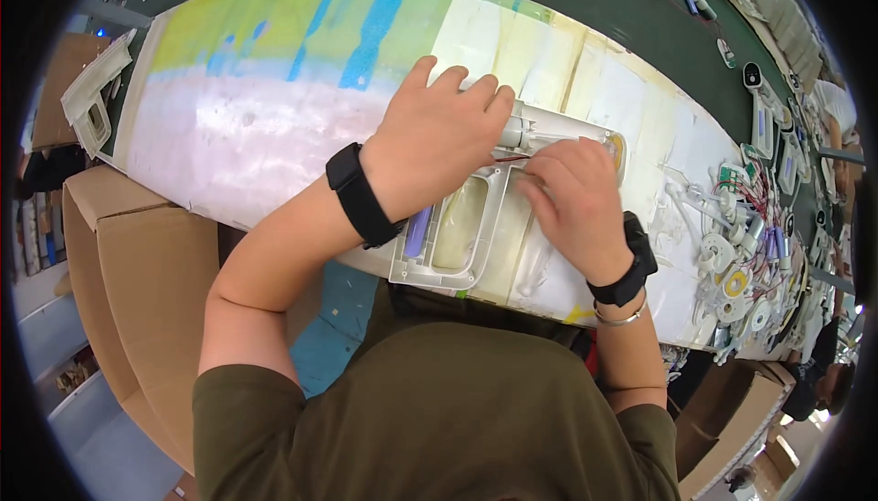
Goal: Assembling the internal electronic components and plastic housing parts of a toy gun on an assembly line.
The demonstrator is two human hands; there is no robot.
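Observation:
A white plastic housing [485,268] with an oval handle opening lies at the table's near edge, its inside facing up. My left hand [439,140] grips it from above, fingers bent over its far side; the thumb is hidden. A purple battery cell [417,232] sits in the housing below that hand. A thin red wire [512,159] runs between my hands. Over the right part of the housing, my right hand [578,204] is closed with its fingertips at the wire's end. A white cylindrical part [517,133] shows between my hands, inside the housing.
Loose white parts, wires and purple cells form a pile [745,263] at the right. Finished-looking white shells [761,112] line the far right. Another white housing [96,99] lies at the far left. Cardboard boxes [151,254] stand left and lower right.

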